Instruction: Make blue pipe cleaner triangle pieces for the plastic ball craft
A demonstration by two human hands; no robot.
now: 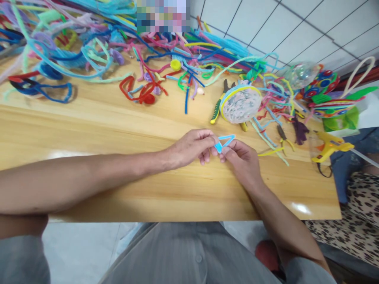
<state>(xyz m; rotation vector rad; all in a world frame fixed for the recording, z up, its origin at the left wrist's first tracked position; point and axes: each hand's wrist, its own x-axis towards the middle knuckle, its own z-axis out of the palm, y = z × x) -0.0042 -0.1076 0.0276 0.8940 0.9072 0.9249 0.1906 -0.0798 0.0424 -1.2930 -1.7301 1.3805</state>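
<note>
A small light blue pipe-cleaner piece (227,138), bent into a pointed loop, is held between both hands above the wooden table (166,193). My left hand (197,146) pinches its left side between thumb and fingers. At its lower right, my right hand (240,157) grips it with thumb and fingertips; the other fingers curl beneath. The fingers hide part of the piece. Just beyond the hands sits a round pale ball with a yellow rim (241,103), beside green-handled pliers (217,106).
Tangled colourful pipe cleaners (97,51) spread along the table's far side. Red pipe cleaners (143,92) lie nearer. To the right are small pliers (284,138), a yellow glue gun (330,146) and decorated balls (322,83). A person in leopard-print clothing (349,221) is beside the table's right edge.
</note>
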